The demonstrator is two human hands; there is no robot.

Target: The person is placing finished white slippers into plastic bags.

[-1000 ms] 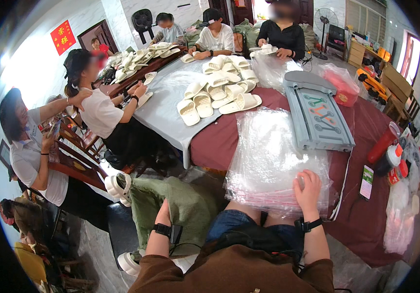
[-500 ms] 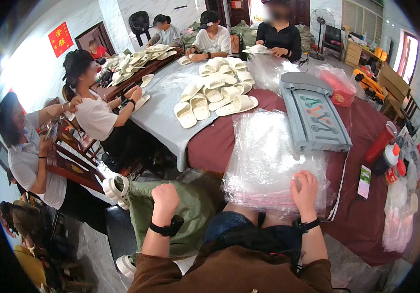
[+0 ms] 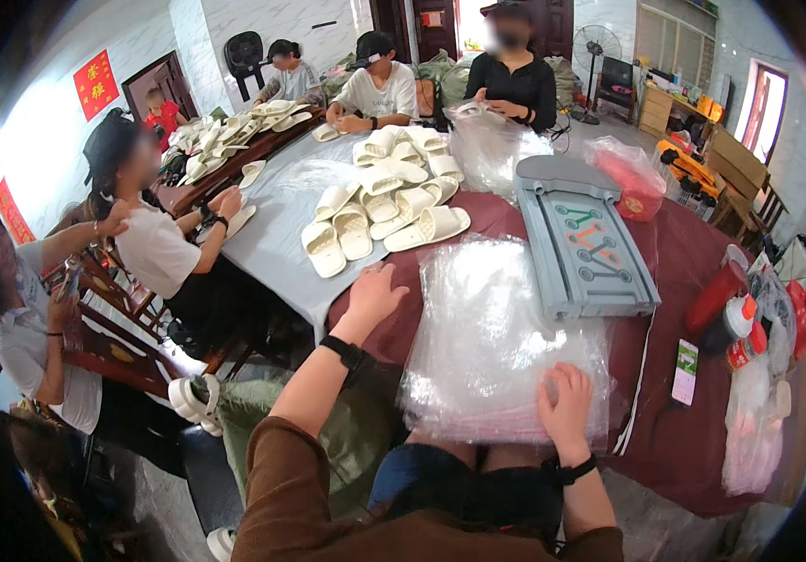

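Note:
My left hand (image 3: pixel 375 294) is stretched out over the maroon cloth, fingers apart, with nothing in it. It hovers just short of a pile of cream slippers (image 3: pixel 403 189), nearest the ones at its front edge. On the near edge of a stack of clear plastic bags (image 3: pixel 501 347) rests my right hand (image 3: pixel 566 405), its fingers spread and lightly bent. The bags lie flat in front of me and shine in the light. Just beyond them is a grey plastic step stool (image 3: pixel 590 248), lying on its side with its patterned face up.
A phone (image 3: pixel 685 373), a red cup (image 3: pixel 714 298) and bottles stand at the right. Co-workers sit along the far and left sides, some handling slippers. More slippers are heaped on a dark table (image 3: pixel 225 140). A green sack (image 3: pixel 291 426) is beside my left arm.
My left hand has gone from above the green sack, closed, forward and right toward the slipper pile, and its fingers have opened. My right hand stays on the bags. The view has shifted slightly.

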